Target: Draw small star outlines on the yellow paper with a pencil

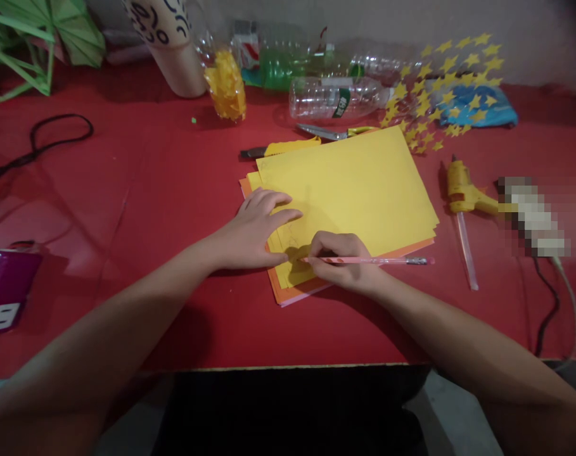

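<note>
A stack of yellow paper [349, 183] lies tilted on the red table, with orange and pink sheets showing beneath its edges. My left hand [256, 231] rests with spread fingers on the stack's left side. In my right hand [342, 259] is a pink pencil [392, 260], its tip touching or just over the top sheet near the lower left corner. Faint pencil marks show on the paper between my hands and at its upper left corner. Beyond the far edge lie a yellow cutter [288, 147] and scissors [330, 132], partly covered by the paper.
Plastic bottles [339, 100], a tall patterned cup [173, 54] and scattered yellow stars [449, 63] line the back of the red table [173, 158]. To the right are a yellow glue gun [461, 190] and a blurred power strip [535, 215]. A purple box [7, 291] sits at left.
</note>
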Demonstrator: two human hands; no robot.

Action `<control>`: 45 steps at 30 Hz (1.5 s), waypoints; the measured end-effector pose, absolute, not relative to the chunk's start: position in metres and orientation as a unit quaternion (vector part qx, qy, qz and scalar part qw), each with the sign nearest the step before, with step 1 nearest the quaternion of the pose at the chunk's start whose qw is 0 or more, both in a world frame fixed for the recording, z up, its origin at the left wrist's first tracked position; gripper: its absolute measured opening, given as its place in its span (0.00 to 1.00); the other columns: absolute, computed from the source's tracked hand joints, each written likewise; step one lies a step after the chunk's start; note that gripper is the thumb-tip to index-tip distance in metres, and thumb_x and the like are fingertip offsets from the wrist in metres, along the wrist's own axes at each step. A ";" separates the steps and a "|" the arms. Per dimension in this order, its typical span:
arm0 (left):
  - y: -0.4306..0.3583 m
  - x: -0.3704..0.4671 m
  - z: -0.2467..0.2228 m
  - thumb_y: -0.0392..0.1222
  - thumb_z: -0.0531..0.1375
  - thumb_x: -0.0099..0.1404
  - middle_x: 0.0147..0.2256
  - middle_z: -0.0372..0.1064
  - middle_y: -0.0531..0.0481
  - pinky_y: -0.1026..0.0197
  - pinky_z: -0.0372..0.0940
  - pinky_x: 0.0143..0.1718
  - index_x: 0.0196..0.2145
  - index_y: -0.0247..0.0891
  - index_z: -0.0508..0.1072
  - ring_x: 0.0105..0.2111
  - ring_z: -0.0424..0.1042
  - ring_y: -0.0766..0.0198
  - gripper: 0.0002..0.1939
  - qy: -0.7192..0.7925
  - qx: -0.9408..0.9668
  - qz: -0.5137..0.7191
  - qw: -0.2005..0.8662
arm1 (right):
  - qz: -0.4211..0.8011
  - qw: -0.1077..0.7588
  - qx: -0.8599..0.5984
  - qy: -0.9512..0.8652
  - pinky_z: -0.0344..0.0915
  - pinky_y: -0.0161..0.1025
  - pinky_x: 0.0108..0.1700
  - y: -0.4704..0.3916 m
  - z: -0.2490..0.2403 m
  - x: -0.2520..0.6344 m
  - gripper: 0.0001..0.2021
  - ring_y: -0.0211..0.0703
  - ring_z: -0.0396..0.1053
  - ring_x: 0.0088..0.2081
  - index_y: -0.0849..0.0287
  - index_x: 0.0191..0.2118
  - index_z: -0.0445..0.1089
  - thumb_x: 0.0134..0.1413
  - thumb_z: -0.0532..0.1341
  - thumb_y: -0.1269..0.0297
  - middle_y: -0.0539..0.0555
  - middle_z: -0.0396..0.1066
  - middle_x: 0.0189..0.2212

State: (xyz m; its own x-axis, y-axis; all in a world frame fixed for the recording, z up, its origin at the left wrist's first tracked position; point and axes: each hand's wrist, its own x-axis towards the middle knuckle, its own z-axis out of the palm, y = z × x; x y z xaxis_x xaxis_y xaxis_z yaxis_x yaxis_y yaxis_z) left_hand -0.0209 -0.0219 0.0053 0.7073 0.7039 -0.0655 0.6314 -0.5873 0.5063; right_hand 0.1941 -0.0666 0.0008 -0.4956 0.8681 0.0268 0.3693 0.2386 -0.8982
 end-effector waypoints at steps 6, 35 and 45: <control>-0.022 -0.021 0.005 0.52 0.61 0.56 0.60 0.51 0.37 0.36 0.49 0.63 0.57 0.39 0.65 0.61 0.49 0.41 0.32 0.377 0.887 0.073 0.256 | 0.451 0.272 -0.407 -0.746 0.50 0.33 0.24 -0.067 0.001 0.194 0.06 0.30 0.54 0.20 0.57 0.26 0.62 0.52 0.58 0.67 0.43 0.59 0.18; -0.022 -0.021 0.005 0.51 0.60 0.57 0.60 0.52 0.36 0.34 0.49 0.62 0.57 0.39 0.65 0.61 0.49 0.40 0.31 0.373 0.890 0.074 0.251 | 0.430 0.242 -0.431 -0.756 0.52 0.32 0.26 -0.070 0.007 0.190 0.05 0.32 0.57 0.21 0.57 0.27 0.63 0.52 0.56 0.65 0.44 0.61 0.19; -0.022 -0.021 0.005 0.51 0.61 0.56 0.60 0.52 0.37 0.35 0.49 0.63 0.56 0.40 0.65 0.61 0.49 0.41 0.31 0.375 0.889 0.073 0.252 | 0.429 0.273 -0.466 -0.724 0.49 0.32 0.23 -0.072 0.005 0.190 0.06 0.29 0.52 0.20 0.56 0.24 0.60 0.49 0.57 0.67 0.42 0.57 0.17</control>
State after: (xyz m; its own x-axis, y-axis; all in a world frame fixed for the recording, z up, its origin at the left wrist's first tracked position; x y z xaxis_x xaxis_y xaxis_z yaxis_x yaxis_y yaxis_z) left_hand -0.0212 -0.0219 0.0050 0.7082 0.7035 -0.0599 0.6301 -0.5915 0.5030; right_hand 0.1897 -0.0723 0.0051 -0.4172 0.9088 -0.0046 0.4399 0.1975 -0.8760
